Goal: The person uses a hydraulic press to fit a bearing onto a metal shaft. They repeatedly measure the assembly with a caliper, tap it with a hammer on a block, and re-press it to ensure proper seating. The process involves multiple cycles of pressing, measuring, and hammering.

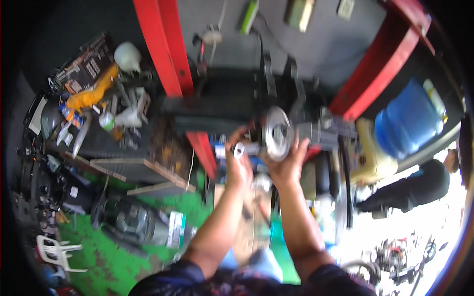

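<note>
Both my hands are raised in front of me, blurred by motion. My right hand (288,165) grips a round, shiny metal disc-shaped part (278,134) from below and the right; its rim and darker centre show. My left hand (238,165) is closed around a piece with a short silver, tube-like end (239,150), just left of the disc. A metal bar runs between the two hands; whether it joins the tube-like end and the disc, I cannot tell. Behind them is a dark metal bench or press bed (217,106) between red posts.
Red steel posts (165,49) stand left and right. A cluttered workbench (111,140) with a yellow cloth is at left. A blue water jug (410,118) lies at right near a person in dark clothes (419,187). A white plastic chair (59,251) stands lower left.
</note>
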The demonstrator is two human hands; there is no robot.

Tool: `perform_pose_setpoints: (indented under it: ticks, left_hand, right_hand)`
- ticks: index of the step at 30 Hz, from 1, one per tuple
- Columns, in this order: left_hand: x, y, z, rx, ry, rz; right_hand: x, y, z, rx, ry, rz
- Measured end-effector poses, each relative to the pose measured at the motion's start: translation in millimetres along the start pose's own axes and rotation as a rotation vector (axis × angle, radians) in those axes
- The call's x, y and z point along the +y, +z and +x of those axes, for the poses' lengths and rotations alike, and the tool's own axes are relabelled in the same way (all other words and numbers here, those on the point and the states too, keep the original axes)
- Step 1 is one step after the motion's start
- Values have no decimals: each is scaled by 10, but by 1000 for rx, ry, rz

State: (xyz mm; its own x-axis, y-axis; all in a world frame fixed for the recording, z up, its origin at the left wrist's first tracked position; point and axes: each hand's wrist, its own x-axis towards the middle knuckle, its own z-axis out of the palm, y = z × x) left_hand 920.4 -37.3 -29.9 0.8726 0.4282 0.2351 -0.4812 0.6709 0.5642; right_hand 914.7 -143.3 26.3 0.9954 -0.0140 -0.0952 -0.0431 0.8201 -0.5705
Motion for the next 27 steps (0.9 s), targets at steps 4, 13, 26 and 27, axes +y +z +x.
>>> perform_pose_setpoints:
  ticks: [4, 13, 26, 27]
  left_hand:
    - [-235, -17, 132, -31, -243, 24]
    - [246, -16, -572, 34, -377, -102]
    - [1179, 887, -313, 72, -292, -115]
    - [1203, 936, -220, -45, 38, 261]
  right_hand:
    - [217, -379, 267, 65, 20, 0]
    - [360, -650, -249, -23, 176, -61]
    - [-960, 660, -1103, -478, -943, -1165]
    - [-1095, 801, -1210, -850, -941, -1383]
